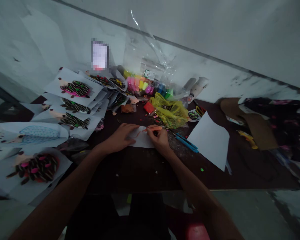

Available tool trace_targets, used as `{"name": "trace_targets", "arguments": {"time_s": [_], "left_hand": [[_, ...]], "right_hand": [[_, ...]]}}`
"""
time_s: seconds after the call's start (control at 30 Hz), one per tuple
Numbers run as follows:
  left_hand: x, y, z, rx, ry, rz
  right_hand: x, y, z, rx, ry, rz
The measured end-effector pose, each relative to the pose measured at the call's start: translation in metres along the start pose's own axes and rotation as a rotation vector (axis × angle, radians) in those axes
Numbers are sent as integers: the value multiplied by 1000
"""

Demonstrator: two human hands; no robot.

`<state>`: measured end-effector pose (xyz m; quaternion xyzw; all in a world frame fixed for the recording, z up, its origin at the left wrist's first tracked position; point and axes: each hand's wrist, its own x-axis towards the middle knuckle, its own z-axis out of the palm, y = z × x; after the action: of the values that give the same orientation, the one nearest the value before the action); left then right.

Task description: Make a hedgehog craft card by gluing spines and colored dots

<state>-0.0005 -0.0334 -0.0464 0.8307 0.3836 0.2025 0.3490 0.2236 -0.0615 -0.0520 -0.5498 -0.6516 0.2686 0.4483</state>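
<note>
A small white paper (142, 139) lies on the dark table (140, 170) in front of me. My left hand (120, 135) lies flat on the paper's left side and holds it down. My right hand (159, 137) grips an orange marker (153, 128) whose tip touches the paper, where an orange line shows. Both forearms reach in from the bottom of the view.
Sheets with seed-covered hedgehog pictures (76, 89) pile up at the left. Coloured clay packs (145, 85), a yellow plastic bag (172, 113) and clear wrap lie behind. Blue scissors (187, 142) and a blank white sheet (210, 140) lie to the right. A wall stands behind.
</note>
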Motion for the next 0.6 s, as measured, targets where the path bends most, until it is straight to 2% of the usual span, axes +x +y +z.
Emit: {"name": "trace_targets", "arguments": {"time_s": [0.1,0.27,0.6], "left_hand": [[0,1,-1,-4,-12,-7],[0,2,-1,4,-12,-5],[0,1,0,-8,-4,1]], "right_hand": [[-1,0,2,21,14,-14],[-2,-2,4,15,-45,-55],[-2,-1,1,-36,15,-39]]}}
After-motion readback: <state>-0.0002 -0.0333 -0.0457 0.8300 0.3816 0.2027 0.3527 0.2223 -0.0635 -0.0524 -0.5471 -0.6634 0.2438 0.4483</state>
